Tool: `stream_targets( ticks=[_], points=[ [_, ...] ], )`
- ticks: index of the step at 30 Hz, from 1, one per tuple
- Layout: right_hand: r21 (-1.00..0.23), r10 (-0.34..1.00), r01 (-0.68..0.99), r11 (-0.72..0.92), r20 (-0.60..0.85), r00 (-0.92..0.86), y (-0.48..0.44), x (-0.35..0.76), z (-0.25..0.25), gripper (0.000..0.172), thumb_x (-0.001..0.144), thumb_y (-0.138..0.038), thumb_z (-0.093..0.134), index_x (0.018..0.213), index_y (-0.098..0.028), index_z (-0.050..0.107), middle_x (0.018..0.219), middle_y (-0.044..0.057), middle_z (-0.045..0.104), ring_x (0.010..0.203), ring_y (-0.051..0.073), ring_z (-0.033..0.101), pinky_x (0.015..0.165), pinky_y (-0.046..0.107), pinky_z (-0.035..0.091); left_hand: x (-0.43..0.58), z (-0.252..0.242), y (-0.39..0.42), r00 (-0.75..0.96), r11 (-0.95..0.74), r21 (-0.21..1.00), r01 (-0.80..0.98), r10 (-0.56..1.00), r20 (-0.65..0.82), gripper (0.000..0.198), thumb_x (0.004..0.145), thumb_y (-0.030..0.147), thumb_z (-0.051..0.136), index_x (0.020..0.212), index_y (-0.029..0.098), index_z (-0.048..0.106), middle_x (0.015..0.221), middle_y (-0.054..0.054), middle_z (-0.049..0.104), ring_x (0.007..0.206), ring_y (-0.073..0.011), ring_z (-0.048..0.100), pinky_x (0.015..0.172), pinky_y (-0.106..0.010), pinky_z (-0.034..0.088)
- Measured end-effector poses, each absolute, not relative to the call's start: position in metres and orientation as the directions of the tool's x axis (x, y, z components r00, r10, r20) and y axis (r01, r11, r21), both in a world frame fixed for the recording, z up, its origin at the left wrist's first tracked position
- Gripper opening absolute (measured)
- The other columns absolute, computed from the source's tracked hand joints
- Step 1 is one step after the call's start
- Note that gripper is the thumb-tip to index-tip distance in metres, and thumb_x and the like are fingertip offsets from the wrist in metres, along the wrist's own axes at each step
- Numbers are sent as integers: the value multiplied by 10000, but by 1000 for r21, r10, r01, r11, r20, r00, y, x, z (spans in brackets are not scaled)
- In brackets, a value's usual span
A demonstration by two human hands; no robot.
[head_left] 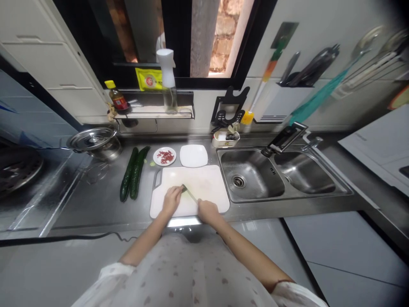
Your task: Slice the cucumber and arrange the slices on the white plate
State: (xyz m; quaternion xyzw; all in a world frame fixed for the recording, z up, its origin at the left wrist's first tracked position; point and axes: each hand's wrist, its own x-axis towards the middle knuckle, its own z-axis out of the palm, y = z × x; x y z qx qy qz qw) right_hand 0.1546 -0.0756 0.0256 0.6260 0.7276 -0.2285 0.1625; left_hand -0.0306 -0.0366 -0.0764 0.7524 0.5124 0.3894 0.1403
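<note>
A white cutting board (207, 183) lies on the steel counter in front of me. My left hand (171, 199) rests on it with fingers curled, pressing down a small green vegetable piece (184, 187). My right hand (207, 210) is closed round a knife handle, and the blade (191, 196) reaches up-left to the green piece. Two whole cucumbers (134, 172) lie side by side left of the board.
Behind the board stand a small plate of chopped red bits (164, 156) and a bare white square plate (193, 155). A double sink (255, 179) with a faucet (283, 138) is to the right. A lidded pot (96, 143) sits at the left, bottles on a shelf behind.
</note>
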Motion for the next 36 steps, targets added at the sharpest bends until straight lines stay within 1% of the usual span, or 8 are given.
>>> stream_targets(
  ticks=[5,12,20,25,28,31,33,36],
  points=[
    [-136,838,987,91,-525,-150,-75,155,25,300,873,-110,390,1111,-146,568,987,154,683,960,232,649,751,316,456,-30,-74,-38,168,-423,611,669,887,431,274,932,224,441,1120,229,640,984,-60,656,930,-177,584,846,-328,491],
    [-186,873,978,95,-456,-172,-54,140,23,321,882,-105,362,1114,-138,581,995,158,682,967,236,645,759,322,458,-29,-72,-37,167,-413,617,669,894,417,273,922,205,448,1111,228,644,978,-69,659,943,-184,592,857,-339,492],
    [-245,876,966,85,-443,-189,-37,137,30,322,902,-161,366,1131,-149,591,1023,138,683,960,225,639,765,307,447,-31,-65,-35,184,-398,631,666,907,378,258,916,192,448,1098,211,629,983,-68,659,950,-183,605,872,-339,493],
    [-220,907,972,77,-389,-160,-44,147,31,333,943,-213,326,1168,-173,568,991,124,684,945,212,628,760,298,419,-33,-62,-34,183,-377,617,691,917,355,251,911,229,459,1107,208,614,1009,-74,666,971,-201,607,882,-358,489],
    [-152,923,986,68,-365,-120,-50,153,33,339,953,-200,304,1156,-208,575,956,109,679,925,207,622,769,309,393,-36,-60,-36,67,-295,658,692,935,349,252,909,274,466,1099,202,617,1039,-85,661,978,-214,605,886,-369,484],
    [-101,937,993,65,-337,-95,-54,160,37,344,948,-179,318,1156,-236,586,975,113,662,942,206,603,801,322,357,-41,-56,-37,-179,-142,732,667,922,342,292,911,330,461,1125,197,608,1055,-97,650,970,-221,603,864,-365,488],
    [-94,946,993,68,-309,-94,-56,164,39,348,947,-186,335,1189,-245,578,1014,122,646,974,209,579,819,325,336,-45,-51,-34,-301,-79,776,626,893,334,316,913,359,451,1138,199,604,1073,-98,640,941,-209,607,830,-342,495],
    [-93,958,993,76,-268,-98,-59,169,39,385,941,-198,359,1284,-254,524,1070,127,624,1007,220,544,844,333,314,-50,-39,-26,-313,-91,798,596,888,336,316,908,375,453,1115,200,618,1086,-91,637,937,-196,609,824,-322,495]
  ],
)
